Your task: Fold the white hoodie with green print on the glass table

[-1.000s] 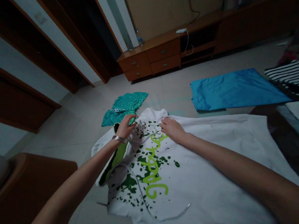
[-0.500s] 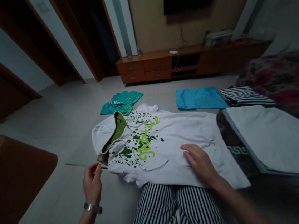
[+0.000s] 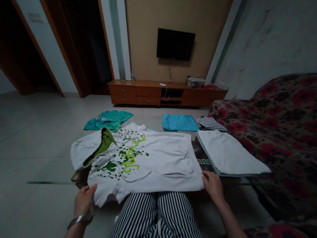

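A white short-sleeved hooded top lies spread out with its hood to the left, green lining showing and green lettering and splashes on the chest. My left hand, with a bracelet at the wrist, pinches the top's near edge by the shoulder and sleeve. At the near right corner of the hem, my right hand grips the fabric between thumb and fingers. Beneath the top is a low dark table, mostly covered.
Folded white cloth lies to the right, with a blue folded cloth and striped cloth beyond. Teal clothing lies at the far left. A flowered sofa stands right; a wooden TV cabinet stands behind.
My right hand has moved from lying on the top to its hem corner and taken hold. My left hand has closed on the shoulder edge. The camera view has tilted up.
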Motion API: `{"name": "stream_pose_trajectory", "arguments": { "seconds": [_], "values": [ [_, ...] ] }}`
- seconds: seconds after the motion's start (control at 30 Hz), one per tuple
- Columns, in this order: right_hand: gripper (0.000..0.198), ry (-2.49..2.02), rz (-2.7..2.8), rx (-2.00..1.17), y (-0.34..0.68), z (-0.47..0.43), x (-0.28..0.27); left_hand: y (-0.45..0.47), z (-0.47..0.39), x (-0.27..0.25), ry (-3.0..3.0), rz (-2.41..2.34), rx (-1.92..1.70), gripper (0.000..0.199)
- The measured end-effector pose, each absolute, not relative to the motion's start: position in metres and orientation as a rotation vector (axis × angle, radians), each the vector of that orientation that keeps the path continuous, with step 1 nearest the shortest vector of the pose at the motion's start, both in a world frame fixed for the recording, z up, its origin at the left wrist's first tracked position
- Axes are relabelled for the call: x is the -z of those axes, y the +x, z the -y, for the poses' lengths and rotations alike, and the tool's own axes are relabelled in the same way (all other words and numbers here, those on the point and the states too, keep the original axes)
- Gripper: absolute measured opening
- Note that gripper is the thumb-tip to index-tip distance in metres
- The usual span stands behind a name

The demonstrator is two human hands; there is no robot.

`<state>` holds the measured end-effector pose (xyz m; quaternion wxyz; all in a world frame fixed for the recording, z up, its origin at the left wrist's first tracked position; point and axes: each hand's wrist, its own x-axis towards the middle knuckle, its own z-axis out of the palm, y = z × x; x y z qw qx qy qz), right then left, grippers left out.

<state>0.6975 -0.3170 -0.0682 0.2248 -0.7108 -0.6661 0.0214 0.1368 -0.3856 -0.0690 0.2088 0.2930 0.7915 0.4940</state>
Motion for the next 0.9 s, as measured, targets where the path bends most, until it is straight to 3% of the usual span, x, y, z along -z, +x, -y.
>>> {"name": "stream_pose_trajectory", "arguments": {
  "seconds": [0.1,0.27,0.5,0.9],
  "values": [
    [0.032,-1.969,1.846,-0.097,0.687,0.289,0.052,0.132,0.386,0.075,0.750,-2.211,-1.381,0.051],
    [0.039,-1.655,2.106,0.144,0.637,0.240,0.036,0.135,0.386,0.081,0.822,-2.105,-1.282,0.052],
    [0.037,-1.513,2.299,0.181,0.640,0.209,0.070,0.142,0.391,0.074,0.694,-2.017,-1.405,0.045],
    [0.064,-0.997,2.496,0.191,0.698,0.333,0.104,0.153,0.445,0.079,0.861,-1.547,-1.160,0.053]
  ]
}}
